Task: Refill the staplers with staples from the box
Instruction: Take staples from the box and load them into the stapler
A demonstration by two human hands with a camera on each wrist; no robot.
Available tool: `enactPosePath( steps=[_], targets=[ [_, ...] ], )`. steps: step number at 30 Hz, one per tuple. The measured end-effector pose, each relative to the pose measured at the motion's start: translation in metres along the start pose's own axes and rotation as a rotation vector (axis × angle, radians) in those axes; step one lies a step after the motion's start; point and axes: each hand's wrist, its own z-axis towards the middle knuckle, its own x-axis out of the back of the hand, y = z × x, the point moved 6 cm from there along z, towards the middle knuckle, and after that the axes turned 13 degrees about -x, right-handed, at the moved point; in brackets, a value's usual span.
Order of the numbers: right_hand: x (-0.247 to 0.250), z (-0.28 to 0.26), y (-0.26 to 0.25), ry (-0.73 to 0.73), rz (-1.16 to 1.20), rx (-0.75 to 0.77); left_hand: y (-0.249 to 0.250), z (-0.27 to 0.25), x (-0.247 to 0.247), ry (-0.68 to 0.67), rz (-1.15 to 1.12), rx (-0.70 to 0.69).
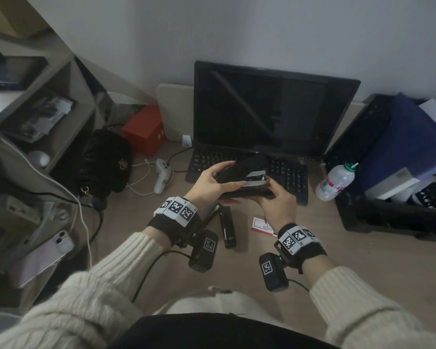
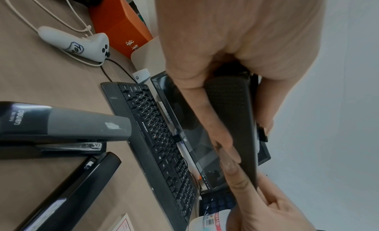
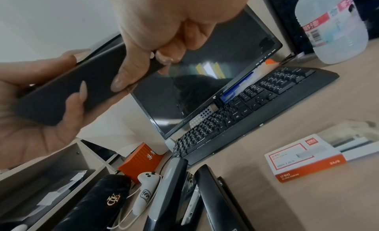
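I hold a black stapler point(image 1: 244, 181) in both hands above the desk, just in front of the keyboard. Its top cover is swung up and the metal magazine point(image 1: 256, 178) shows. My left hand point(image 1: 212, 183) grips the cover and rear end point(image 2: 231, 121). My right hand point(image 1: 277, 200) curls round the front of the base point(image 3: 82, 88). Two more staplers lie on the desk below: a grey-topped one point(image 2: 61, 125) and a black one point(image 1: 227, 226). The red and white staple box point(image 3: 303, 158) lies to their right with its inner tray point(image 3: 348, 142) slid out.
A black keyboard point(image 1: 287, 172) and dark monitor point(image 1: 269, 109) stand behind the hands. A water bottle point(image 1: 335, 182) and dark crates point(image 1: 388, 159) fill the right. At the left are a white controller point(image 1: 161, 175) with cables, a black bag point(image 1: 103, 162), an orange box point(image 1: 145, 129) and a phone point(image 1: 43, 258).
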Motion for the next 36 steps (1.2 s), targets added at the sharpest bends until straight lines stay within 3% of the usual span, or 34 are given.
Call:
enactPosePath(
  steps=[22, 36],
  targets=[
    [0.007, -0.001, -0.014, 0.004, 0.079, 0.069, 0.014, -0.001, 0.004, -0.017, -0.016, -0.046],
    [0.008, -0.005, -0.015, 0.061, -0.047, 0.134, 0.018, -0.003, 0.004, -0.035, 0.023, -0.043]
  ],
)
